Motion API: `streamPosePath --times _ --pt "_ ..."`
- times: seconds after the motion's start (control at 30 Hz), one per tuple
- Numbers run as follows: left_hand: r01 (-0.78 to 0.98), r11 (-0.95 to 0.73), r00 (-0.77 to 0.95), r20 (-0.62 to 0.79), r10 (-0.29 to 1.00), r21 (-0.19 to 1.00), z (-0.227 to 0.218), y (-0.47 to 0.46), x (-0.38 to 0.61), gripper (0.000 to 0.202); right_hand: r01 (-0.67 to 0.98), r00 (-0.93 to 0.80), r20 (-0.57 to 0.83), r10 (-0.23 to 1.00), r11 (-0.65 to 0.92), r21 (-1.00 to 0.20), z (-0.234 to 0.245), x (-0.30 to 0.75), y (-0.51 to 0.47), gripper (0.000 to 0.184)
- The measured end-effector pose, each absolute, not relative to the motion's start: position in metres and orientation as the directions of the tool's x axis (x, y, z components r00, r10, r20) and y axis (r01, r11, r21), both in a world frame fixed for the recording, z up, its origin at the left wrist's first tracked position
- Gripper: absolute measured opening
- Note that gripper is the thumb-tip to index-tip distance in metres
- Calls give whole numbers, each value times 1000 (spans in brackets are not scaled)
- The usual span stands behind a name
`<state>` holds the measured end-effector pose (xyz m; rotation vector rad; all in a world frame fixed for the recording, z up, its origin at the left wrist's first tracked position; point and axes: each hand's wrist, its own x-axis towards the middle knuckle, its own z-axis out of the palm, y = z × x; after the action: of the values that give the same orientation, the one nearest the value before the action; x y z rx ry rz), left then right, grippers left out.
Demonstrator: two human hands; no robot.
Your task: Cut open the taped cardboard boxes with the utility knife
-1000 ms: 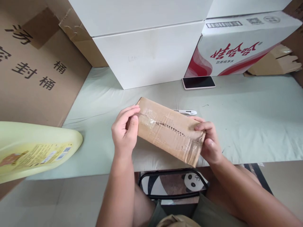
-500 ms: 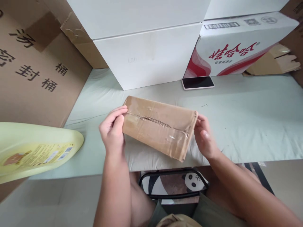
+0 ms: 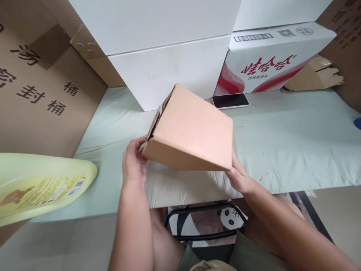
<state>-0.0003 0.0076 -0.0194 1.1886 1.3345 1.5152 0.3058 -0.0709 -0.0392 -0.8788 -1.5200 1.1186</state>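
A small brown cardboard box [image 3: 191,131] is held tilted above the pale green cloth-covered table [image 3: 282,139], a plain broad face turned up toward me. My left hand [image 3: 132,165] grips its left end, where the flaps gape slightly. My right hand [image 3: 239,175] holds the lower right corner from beneath, fingers mostly hidden behind the box.
White boxes [image 3: 169,56] and a red-and-white printed carton [image 3: 267,64] stand at the back, with a dark phone [image 3: 229,100] lying before them. A large brown carton [image 3: 42,82] stands at left, a yellow plastic container [image 3: 42,184] below it. A panda-print stool [image 3: 208,222] sits between my legs.
The box has been turned over: the taped, slit seam that faced me is now out of sight and a plain side faces up. Both hands stayed on its ends.
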Motion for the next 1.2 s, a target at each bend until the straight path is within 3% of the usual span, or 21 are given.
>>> streamPosePath --times 0.1,0.2,0.33,0.43,0.5,0.57,0.63,0.73,0.8,0.87,1.0,1.2 --pt "-70 87 -49 -90 995 994 -14 -1 10 69 47 -235 315 920 334 -941 -38 307 -71 66" --pt "-33 234 155 -227 962 972 -15 -8 14 86 88 -220 332 917 358 -929 -33 307 -72 66" --pt "74 388 313 -391 866 919 -7 -16 16 77 86 -165 369 914 386 -918 -26 311 -71 56" --pt "301 512 480 -591 648 805 8 -20 17 77 21 -110 367 924 371 -928 -25 317 -70 45" --pt "485 506 512 -700 498 713 17 -21 18 68 -8 -108 362 926 364 -932 -24 321 -70 40" --pt "571 460 459 -729 508 680 21 -18 17 53 -11 -172 361 917 365 -931 -22 322 -70 35" --pt "533 434 298 -641 707 727 19 -14 15 45 -7 -258 366 894 377 -926 -19 320 -70 32" --pt "304 259 -82 -246 966 917 7 -6 10 45 -14 -355 367 860 387 -922 -16 313 -71 36" --pt "170 4 -217 33 976 985 -2 -3 7 59 -19 -421 349 838 377 -926 -15 310 -72 37" --pt "101 -176 -181 192 965 979 -9 -2 5 71 -13 -464 335 820 371 -928 -16 308 -72 36" --pt "66 -224 -10 225 974 972 -15 -3 8 67 -1 -467 312 827 353 -936 -16 306 -73 34" --pt "22 -217 68 215 974 976 -14 -4 11 59 35 -463 286 839 339 -940 -15 306 -76 30"
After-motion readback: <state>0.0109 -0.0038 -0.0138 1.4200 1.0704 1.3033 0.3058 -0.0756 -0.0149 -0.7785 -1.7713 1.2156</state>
